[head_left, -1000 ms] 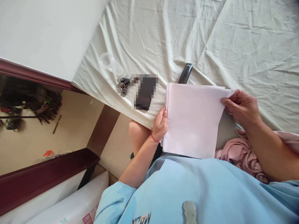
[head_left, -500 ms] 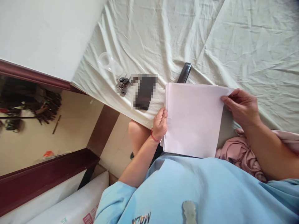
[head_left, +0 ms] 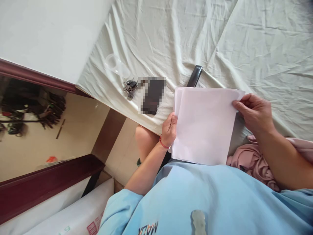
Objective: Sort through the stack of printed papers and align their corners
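Observation:
A stack of white paper sheets [head_left: 204, 125] lies between my two hands, just in front of my blue shirt. My left hand [head_left: 169, 130], with a red string bracelet at the wrist, grips the stack's left edge. At the upper right corner, my right hand [head_left: 256, 111] pinches the paper between thumb and fingers. The sheets are slightly fanned, so several edges show along the left and top. Behind the stack, a black stapler-like object [head_left: 195, 75] sticks out on the cloth, its lower end hidden by the paper.
On the pale green sheet [head_left: 256, 42] rest a bunch of keys [head_left: 130, 88], a blurred-out dark object [head_left: 153, 96] and a clear plastic cup [head_left: 117, 65]. Pink cloth [head_left: 251, 163] lies bunched at my right. A dark red wooden frame [head_left: 51, 176] stands at left, beside a white sack [head_left: 80, 212].
The sheets at the stack's upper left have spread apart slightly more. Both hands keep their hold on the paper, and the whole view has shifted a little.

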`<control>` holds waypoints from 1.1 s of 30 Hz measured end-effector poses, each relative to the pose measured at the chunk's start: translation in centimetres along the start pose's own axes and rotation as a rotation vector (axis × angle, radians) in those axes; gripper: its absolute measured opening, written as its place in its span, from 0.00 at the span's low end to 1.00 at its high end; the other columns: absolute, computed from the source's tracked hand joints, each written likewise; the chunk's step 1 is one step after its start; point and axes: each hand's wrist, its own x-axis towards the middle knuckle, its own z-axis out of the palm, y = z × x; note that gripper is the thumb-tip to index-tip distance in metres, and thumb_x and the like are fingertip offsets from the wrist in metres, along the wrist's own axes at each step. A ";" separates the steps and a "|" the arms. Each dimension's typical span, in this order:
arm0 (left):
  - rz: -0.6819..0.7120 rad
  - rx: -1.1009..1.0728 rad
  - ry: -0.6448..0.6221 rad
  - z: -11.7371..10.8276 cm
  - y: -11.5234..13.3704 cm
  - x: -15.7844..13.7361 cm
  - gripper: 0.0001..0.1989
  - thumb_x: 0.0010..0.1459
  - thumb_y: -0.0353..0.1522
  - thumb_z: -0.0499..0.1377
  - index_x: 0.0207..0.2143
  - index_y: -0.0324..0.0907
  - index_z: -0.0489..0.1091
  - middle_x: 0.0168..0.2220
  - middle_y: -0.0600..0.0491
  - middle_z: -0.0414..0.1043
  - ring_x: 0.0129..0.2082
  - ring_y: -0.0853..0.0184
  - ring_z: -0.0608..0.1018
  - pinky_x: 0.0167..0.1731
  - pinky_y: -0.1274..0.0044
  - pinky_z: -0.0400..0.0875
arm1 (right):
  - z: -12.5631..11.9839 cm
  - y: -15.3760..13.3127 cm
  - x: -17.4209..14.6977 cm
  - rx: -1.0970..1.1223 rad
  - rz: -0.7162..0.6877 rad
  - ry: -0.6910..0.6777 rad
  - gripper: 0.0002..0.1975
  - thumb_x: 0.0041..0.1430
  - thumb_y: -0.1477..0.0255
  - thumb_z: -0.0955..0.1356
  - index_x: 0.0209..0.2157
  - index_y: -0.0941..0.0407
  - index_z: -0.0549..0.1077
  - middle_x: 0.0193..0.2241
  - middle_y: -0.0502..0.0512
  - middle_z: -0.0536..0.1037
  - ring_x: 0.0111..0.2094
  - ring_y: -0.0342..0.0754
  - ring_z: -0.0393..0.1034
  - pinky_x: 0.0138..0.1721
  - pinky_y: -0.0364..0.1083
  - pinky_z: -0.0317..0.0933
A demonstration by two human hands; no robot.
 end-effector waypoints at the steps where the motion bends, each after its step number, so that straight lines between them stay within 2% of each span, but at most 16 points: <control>1: 0.005 0.011 0.008 0.0 0.0 0.0 0.31 0.73 0.61 0.49 0.40 0.45 0.72 0.31 0.54 0.71 0.33 0.65 0.74 0.37 0.72 0.73 | 0.0 0.1 0.0 -0.005 0.006 0.008 0.13 0.54 0.67 0.81 0.34 0.57 0.78 0.26 0.48 0.73 0.26 0.38 0.61 0.28 0.41 0.52; 6: 0.014 0.105 0.024 0.2 0.5 0.2 0.32 0.72 0.63 0.50 0.38 0.45 0.72 0.26 0.56 0.65 0.27 0.66 0.70 0.31 0.72 0.69 | 0.4 0.2 0.1 0.002 0.037 0.022 0.12 0.53 0.68 0.80 0.32 0.56 0.77 0.24 0.47 0.74 0.25 0.38 0.61 0.26 0.41 0.51; 13: 0.019 0.094 0.037 0.4 1.0 0.0 0.33 0.72 0.64 0.46 0.35 0.47 0.66 0.24 0.58 0.59 0.24 0.67 0.65 0.28 0.71 0.62 | 0.8 -0.1 -0.2 0.043 0.051 0.033 0.11 0.54 0.69 0.81 0.32 0.56 0.77 0.23 0.47 0.73 0.22 0.37 0.57 0.23 0.41 0.48; 18: 0.019 0.175 -0.014 0.4 0.6 0.1 0.33 0.72 0.64 0.46 0.35 0.47 0.66 0.24 0.57 0.62 0.23 0.67 0.67 0.28 0.70 0.61 | 0.9 -0.3 -0.1 0.049 0.048 0.050 0.13 0.52 0.68 0.82 0.31 0.56 0.77 0.22 0.47 0.73 0.22 0.37 0.58 0.24 0.41 0.49; 28: 0.042 0.224 -0.013 0.5 0.0 0.1 0.32 0.73 0.63 0.44 0.38 0.47 0.68 0.26 0.56 0.65 0.26 0.65 0.71 0.30 0.70 0.63 | 1.0 -0.6 -0.3 0.059 0.032 0.020 0.17 0.52 0.65 0.83 0.31 0.56 0.75 0.21 0.45 0.69 0.21 0.37 0.55 0.22 0.42 0.46; 31: 0.038 0.221 0.002 0.6 -0.2 -0.1 0.33 0.73 0.63 0.45 0.39 0.47 0.69 0.26 0.55 0.66 0.26 0.64 0.71 0.30 0.70 0.64 | 0.7 -0.2 -0.1 -0.021 -0.040 0.026 0.13 0.54 0.66 0.81 0.34 0.55 0.76 0.25 0.48 0.74 0.24 0.39 0.61 0.27 0.42 0.54; 33: 0.045 0.221 0.016 0.7 -0.4 -0.1 0.33 0.73 0.63 0.45 0.40 0.46 0.70 0.27 0.55 0.67 0.26 0.65 0.71 0.30 0.70 0.63 | 0.4 0.0 -0.1 -0.159 -0.140 0.076 0.12 0.56 0.68 0.78 0.40 0.53 0.78 0.31 0.50 0.79 0.28 0.41 0.65 0.31 0.43 0.60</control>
